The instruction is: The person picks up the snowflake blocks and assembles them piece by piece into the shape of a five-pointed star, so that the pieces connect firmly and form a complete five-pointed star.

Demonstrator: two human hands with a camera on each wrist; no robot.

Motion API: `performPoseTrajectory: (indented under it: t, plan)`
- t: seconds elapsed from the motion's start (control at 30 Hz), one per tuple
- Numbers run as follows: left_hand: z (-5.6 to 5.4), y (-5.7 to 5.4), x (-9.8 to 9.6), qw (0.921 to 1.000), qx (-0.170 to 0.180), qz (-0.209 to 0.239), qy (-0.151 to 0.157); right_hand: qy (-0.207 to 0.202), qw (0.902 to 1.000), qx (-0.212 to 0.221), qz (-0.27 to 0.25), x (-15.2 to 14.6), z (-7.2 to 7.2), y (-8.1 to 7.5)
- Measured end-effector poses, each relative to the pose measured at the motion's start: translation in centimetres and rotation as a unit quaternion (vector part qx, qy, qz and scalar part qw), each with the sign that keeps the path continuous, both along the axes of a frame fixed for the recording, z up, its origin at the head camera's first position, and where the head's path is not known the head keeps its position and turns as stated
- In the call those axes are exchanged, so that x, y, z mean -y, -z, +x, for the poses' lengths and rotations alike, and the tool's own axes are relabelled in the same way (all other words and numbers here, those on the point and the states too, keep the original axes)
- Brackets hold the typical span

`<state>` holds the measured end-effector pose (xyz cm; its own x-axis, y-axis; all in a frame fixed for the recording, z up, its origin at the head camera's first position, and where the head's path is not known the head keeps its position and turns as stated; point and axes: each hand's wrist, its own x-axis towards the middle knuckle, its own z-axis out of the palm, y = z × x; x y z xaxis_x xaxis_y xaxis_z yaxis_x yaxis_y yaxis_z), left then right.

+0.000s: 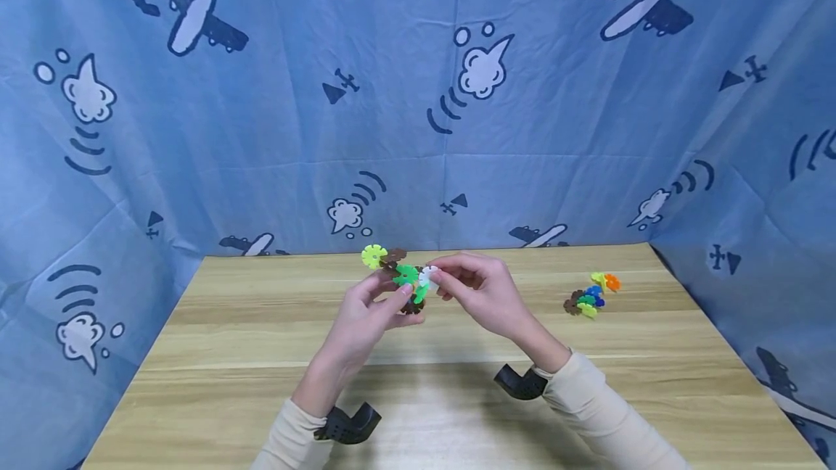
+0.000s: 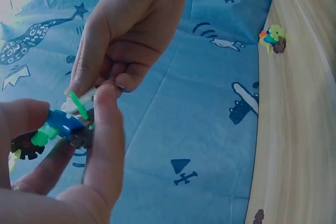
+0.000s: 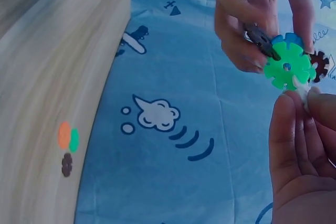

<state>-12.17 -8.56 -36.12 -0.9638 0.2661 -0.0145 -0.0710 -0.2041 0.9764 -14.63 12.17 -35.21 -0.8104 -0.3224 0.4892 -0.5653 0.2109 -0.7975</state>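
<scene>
Over the middle of the wooden table, my left hand [image 1: 366, 314] grips a cluster of joined notched plastic discs. In the head view it shows a yellow-green disc [image 1: 374, 257], a brown disc [image 1: 395, 255] and a green disc [image 1: 406, 275]; a blue disc [image 2: 64, 123] appears in the left wrist view. From the right, my right hand [image 1: 486, 296] pinches a white disc [image 1: 428, 278] between thumb and fingers. In the right wrist view this white disc [image 3: 301, 90] meets the rim of a bright green disc [image 3: 287, 65]. Fingers hide part of the cluster.
A second group of discs [image 1: 588, 299], brown, green, blue, yellow and orange, lies toward the right of the table [image 1: 228, 339]. Behind the table hangs a blue curtain [image 1: 405, 122] with printed airplanes. Black mounts [image 1: 349, 424] sit on both wrists.
</scene>
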Motion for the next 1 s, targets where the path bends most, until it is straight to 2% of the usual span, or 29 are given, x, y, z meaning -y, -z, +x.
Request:
performPoseTrajectory:
  t: [0.1, 0.23, 0.33, 0.43, 0.63, 0.87, 0.93, 1.0]
  plan:
    - [0.0, 0.3, 0.0, 0.9996, -0.01, -0.005, 0.025, -0.003, 0.9999, 0.002, -0.009, -0.1, -0.1, 0.1]
    - [0.1, 0.4, -0.1, 0.9975, -0.021, 0.018, 0.065, -0.005, 0.9998, 0.012, -0.017, -0.1, -0.1, 0.2]
    - [0.2, 0.3, -0.2, 0.9964, -0.023, 0.03, 0.076, -0.006, 0.9996, 0.021, -0.018, 0.1, 0.0, 0.2]
    - [0.2, 0.4, -0.5, 0.9977, -0.023, 0.029, 0.058, -0.004, 0.9996, 0.018, -0.022, 0.4, 0.2, 0.4]
    - [0.3, 0.7, -1.1, 0.9995, -0.016, 0.025, -0.008, 0.003, 0.9998, -0.006, -0.021, 1.1, 0.4, 1.2]
    - [0.2, 0.4, -0.3, 0.9979, -0.019, 0.011, -0.061, 0.046, 0.9951, -0.067, 0.056, -0.5, 0.2, 1.7]
    - [0.0, 0.2, 0.3, 0.9967, -0.015, 0.009, -0.08, 0.072, 0.9911, -0.074, 0.085, -1.8, -0.1, 1.6]
    - [-0.1, 0.0, 0.9, 0.9949, -0.01, 0.011, -0.099, 0.107, 0.9819, -0.08, 0.134, -3.5, -0.6, 1.6]
